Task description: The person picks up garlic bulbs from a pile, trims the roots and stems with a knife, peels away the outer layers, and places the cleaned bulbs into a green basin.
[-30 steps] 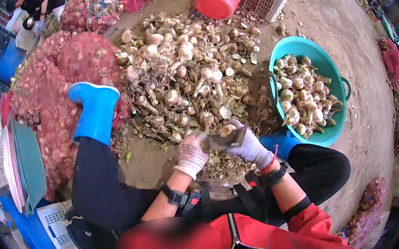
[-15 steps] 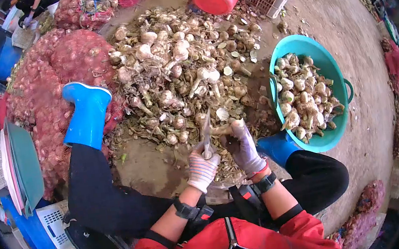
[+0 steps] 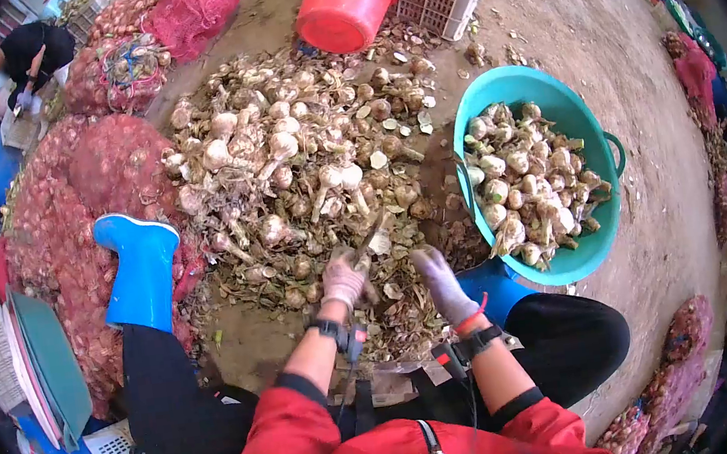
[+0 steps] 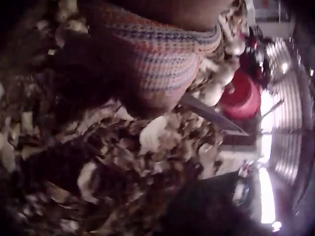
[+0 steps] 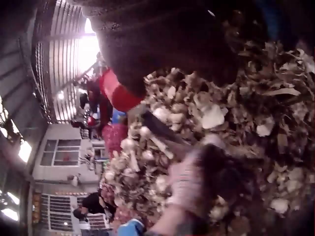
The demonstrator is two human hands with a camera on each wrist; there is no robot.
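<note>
My left hand (image 3: 343, 280) grips the knife (image 3: 373, 237), which slants ahead of the fingers; garlic (image 3: 282, 146) lies heaped beyond them, and my right hand (image 3: 442, 283), whose hold I cannot tell, could be cut if it strays across the knife.

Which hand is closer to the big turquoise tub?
Right: the right hand is a little left of the tub; the left hand is farther left, gripping a knife.

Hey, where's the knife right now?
In the head view, the knife is near the centre, gripped in the gloved left hand, its blade angled over the near part of the garlic pile, left of the right hand.
</note>
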